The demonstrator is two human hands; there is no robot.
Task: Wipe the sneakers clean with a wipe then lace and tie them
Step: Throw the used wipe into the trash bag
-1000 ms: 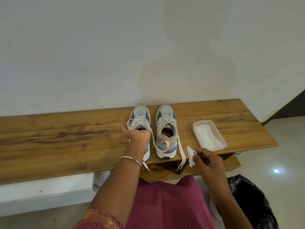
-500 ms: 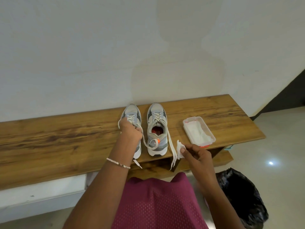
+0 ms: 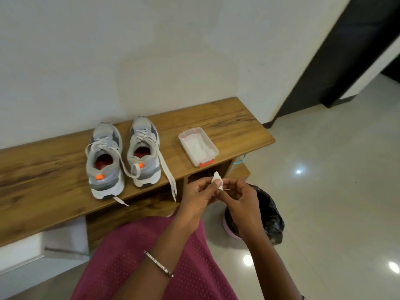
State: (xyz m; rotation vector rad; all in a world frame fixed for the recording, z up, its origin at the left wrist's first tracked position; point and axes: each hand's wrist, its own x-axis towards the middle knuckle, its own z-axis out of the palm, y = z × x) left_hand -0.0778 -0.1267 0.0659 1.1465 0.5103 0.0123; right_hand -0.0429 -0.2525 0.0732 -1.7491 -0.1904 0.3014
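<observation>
Two grey and white sneakers stand side by side on a wooden bench (image 3: 227, 124), toes toward the wall. The left sneaker (image 3: 105, 161) and the right sneaker (image 3: 144, 152) both have loose white laces, and one lace end hangs over the bench's front edge. My left hand (image 3: 198, 198) and my right hand (image 3: 240, 195) meet in front of the bench, to the right of the shoes. Together they pinch a small crumpled white wipe (image 3: 217, 179) between the fingertips.
An open white wipe box (image 3: 198, 146) with an orange clasp sits on the bench right of the sneakers. A bin lined with a black bag (image 3: 268, 217) stands on the tiled floor below my right hand. A dark door frame (image 3: 337, 53) rises at the right.
My left hand has let go of the left sneaker and come over to the right hand, joining it on the wipe. The view has swung to the right.
</observation>
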